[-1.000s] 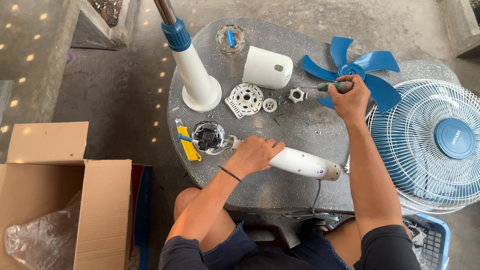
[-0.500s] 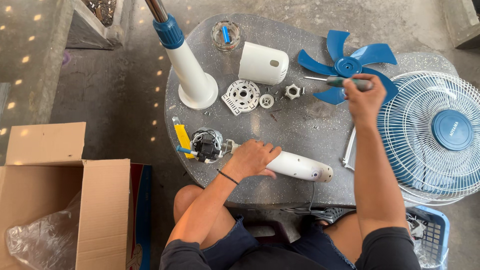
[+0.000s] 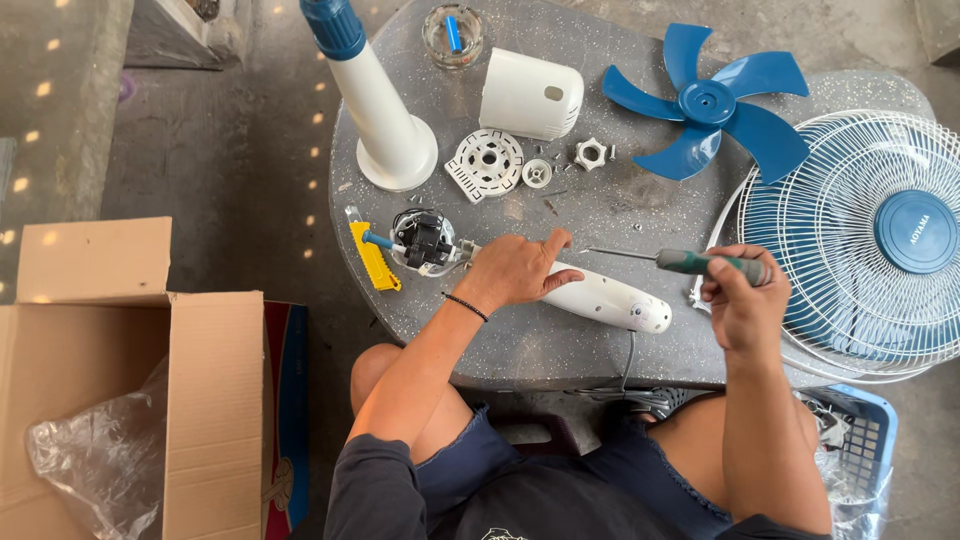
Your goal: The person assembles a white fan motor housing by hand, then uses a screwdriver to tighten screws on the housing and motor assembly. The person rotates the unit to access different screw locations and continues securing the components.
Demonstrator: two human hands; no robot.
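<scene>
My left hand (image 3: 515, 270) presses down on a white fan neck housing (image 3: 610, 300) that lies across the grey stone table (image 3: 560, 350). A fan motor (image 3: 425, 240) with wires sits at the housing's left end. My right hand (image 3: 738, 295) grips a green-handled screwdriver (image 3: 690, 262), its tip pointing left toward my left hand. A blue fan blade (image 3: 712, 105) lies on the table's far right. A white motor cover (image 3: 530, 95) lies at the far middle.
A white stand with a blue collar (image 3: 375, 110) stands at the far left. Small white plastic parts (image 3: 487, 162), a nut (image 3: 590, 154), a glass ashtray (image 3: 452, 35) and a yellow tool (image 3: 374, 256) lie about. A white fan grille (image 3: 870, 240) is on the right, a cardboard box (image 3: 110, 380) on the left.
My right hand has picked the screwdriver up from beside the blue blade and brought it toward me, near the white housing. My left hand stays on the housing.
</scene>
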